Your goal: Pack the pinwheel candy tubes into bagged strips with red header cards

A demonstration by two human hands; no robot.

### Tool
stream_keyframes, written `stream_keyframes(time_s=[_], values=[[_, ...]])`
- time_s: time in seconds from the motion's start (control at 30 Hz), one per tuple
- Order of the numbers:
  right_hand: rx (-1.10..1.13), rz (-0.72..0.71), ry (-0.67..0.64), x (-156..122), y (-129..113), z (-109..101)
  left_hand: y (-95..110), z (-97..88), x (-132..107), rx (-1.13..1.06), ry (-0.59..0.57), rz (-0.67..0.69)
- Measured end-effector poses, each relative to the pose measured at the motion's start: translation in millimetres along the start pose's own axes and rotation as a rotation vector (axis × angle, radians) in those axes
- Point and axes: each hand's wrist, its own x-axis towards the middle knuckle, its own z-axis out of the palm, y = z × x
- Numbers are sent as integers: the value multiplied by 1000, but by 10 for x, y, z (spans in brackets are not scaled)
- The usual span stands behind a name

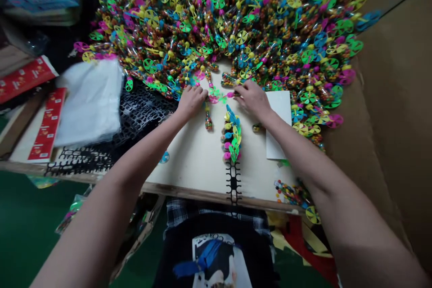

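My left hand (193, 100) is closed at the near edge of the heap, its fingertips at the top of a small candy tube (208, 121) that points toward me. Across from it, my right hand (252, 98) pinches another candy tube by its pink cap (230, 95); its body is hidden under the fingers. Green and pink toy fans (216, 95) lie between both hands. Just below, a black plastic clip strip (233, 184) runs toward me, its far part filled with several capped tubes and their fans (233, 139).
A large heap of candy tubes with fans (216, 18) covers the table's back. White plastic bags (91, 103), black strips (141, 108) and red printed cards (47, 126) lie left. On the right are white card (280, 144), loose candies (286, 191) and a cardboard wall (388, 99).
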Motion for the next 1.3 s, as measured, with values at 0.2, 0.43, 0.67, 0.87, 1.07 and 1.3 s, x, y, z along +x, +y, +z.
stream_keyframes(time_s=[0.2,0.43,0.67,0.87,1.07,1.3], values=[[509,472,291,-1012,-344,-385,153,-33,-293,-60,84,11],[849,728,258,-1994,-952,-326,602,-45,-1020,-504,185,-188],[1196,888,280,-2061,-1360,-161,1308,-2,-1547,-1070,116,-269],[1200,914,163,-1971,-1556,-252,1506,107,-1441,-1188,199,-375],[1268,1049,169,-1897,-1575,-384,1424,102,-1446,-975,248,-235],[1310,1133,167,-1839,-1631,-355,1376,158,-1451,-1024,325,-204]])
